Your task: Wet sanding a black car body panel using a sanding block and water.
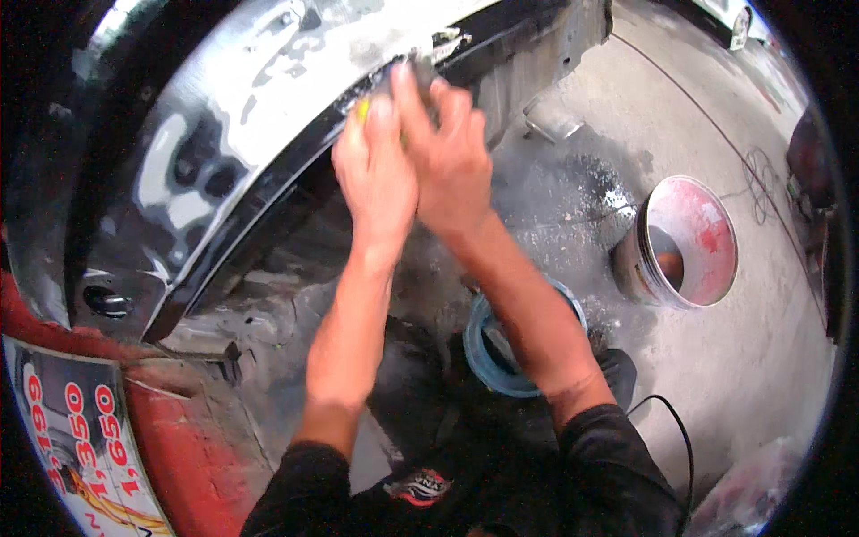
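Note:
A glossy black car body panel point(201, 170) with bright reflections curves across the upper left. Both my hands are side by side at its lower edge, close to a patch of scuffed, pale marks. My left hand point(376, 174) is closed, with a small yellow bit point(363, 110) showing beside its fingers. Pressed against it, my right hand point(452, 166) has its index finger reaching forward and the others curled. Something dark lies under the fingertips; its kind is hidden by my fingers and blur.
A blue basin point(479, 362) stands on the floor below my right forearm. Farther right, a pail point(631, 255) with a pale, red-stained inside stands beside wet, dark concrete point(573, 192). Thin cables run along the floor at right. A printed sign point(54, 358) lies at lower left.

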{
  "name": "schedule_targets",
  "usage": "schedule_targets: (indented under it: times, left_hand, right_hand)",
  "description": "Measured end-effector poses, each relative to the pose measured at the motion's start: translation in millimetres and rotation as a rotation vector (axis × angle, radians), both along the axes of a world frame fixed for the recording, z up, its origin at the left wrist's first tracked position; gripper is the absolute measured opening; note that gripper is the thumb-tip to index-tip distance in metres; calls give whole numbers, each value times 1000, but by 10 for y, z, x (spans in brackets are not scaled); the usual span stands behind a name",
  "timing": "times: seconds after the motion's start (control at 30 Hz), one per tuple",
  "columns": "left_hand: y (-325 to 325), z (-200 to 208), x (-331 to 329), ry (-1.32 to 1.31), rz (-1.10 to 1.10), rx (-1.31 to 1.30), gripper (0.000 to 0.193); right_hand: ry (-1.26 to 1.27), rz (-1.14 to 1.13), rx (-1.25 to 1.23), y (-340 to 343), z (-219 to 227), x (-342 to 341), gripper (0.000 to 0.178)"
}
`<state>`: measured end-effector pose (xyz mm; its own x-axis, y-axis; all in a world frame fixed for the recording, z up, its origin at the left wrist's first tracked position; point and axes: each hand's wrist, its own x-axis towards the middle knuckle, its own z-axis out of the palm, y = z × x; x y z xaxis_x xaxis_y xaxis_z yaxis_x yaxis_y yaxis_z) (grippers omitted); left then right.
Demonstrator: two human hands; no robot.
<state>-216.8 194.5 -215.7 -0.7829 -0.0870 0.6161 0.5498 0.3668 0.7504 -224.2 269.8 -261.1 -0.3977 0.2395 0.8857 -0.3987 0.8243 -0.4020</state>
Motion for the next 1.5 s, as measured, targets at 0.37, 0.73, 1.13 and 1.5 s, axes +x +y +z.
schedule_targets:
  times: [0.37, 0.73, 1.13, 1.5]
  left_hand:
    - [100, 39, -70, 41, -26, 23, 33]
    - [66, -12, -44, 79, -75, 105, 31]
    - [252, 33, -23, 74, -8, 21, 28]
    - [172, 41, -67, 21, -37, 1, 31]
  right_hand:
    - [78, 63, -66, 57, -23, -115, 59]
    - [36, 41, -36, 37, -9, 11, 58]
    - [45, 28, -54, 174, -35, -60, 59]
    - [50, 90, -125, 108, -13, -7, 56]
